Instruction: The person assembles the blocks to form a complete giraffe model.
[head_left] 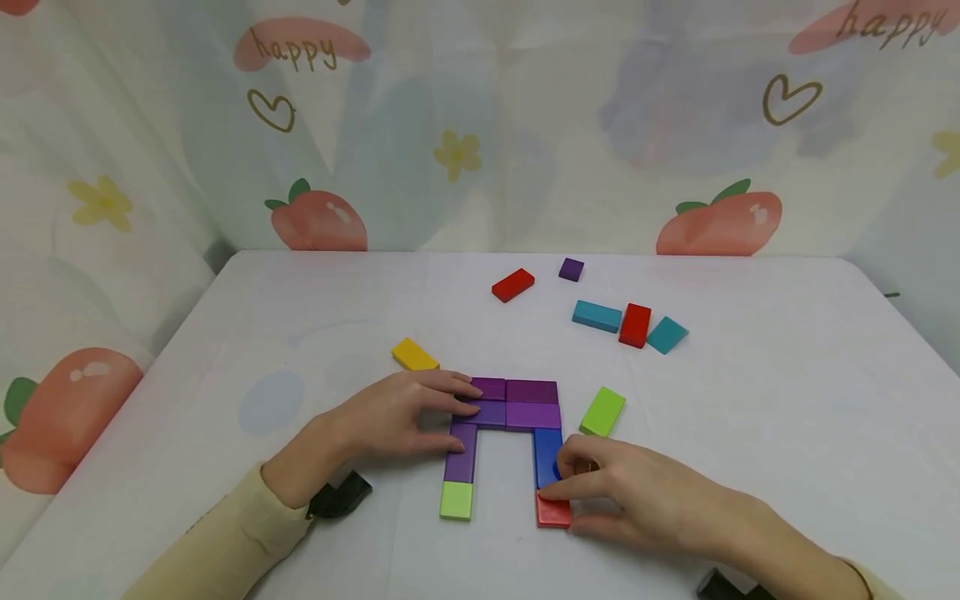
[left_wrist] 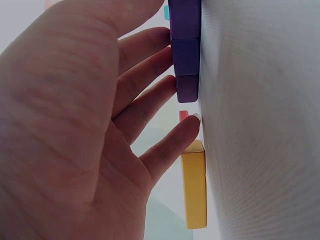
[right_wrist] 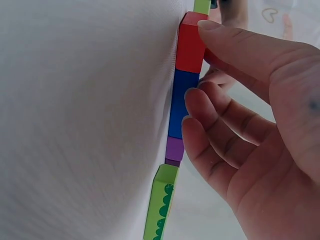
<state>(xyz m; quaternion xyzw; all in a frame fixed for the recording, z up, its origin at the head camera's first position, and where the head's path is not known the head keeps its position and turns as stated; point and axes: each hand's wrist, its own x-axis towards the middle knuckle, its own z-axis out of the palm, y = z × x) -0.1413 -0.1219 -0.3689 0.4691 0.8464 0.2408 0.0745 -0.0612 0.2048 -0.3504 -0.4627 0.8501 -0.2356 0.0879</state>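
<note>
Flat coloured blocks form an arch on the white table. Dark purple blocks [head_left: 531, 392] lie along the top, with violet blocks [head_left: 534, 416] below them. The left leg has a purple block [head_left: 461, 458] and a light green block [head_left: 456, 502]; the right leg has a blue block [head_left: 547, 450] above a red block [head_left: 553, 512]. My left hand [head_left: 408, 412] rests its extended fingers on the arch's left side. My right hand [head_left: 637, 496] pinches the red block [right_wrist: 191, 45] between thumb and index finger, its other fingers curled beside the blue block [right_wrist: 183, 105].
A yellow block [head_left: 416, 354] lies beyond my left hand, a loose green block [head_left: 602, 411] right of the arch. Farther back are red blocks [head_left: 635, 325], teal blocks [head_left: 597, 316] and a small purple block [head_left: 571, 269]. A patterned curtain [head_left: 525, 125] hangs behind the table.
</note>
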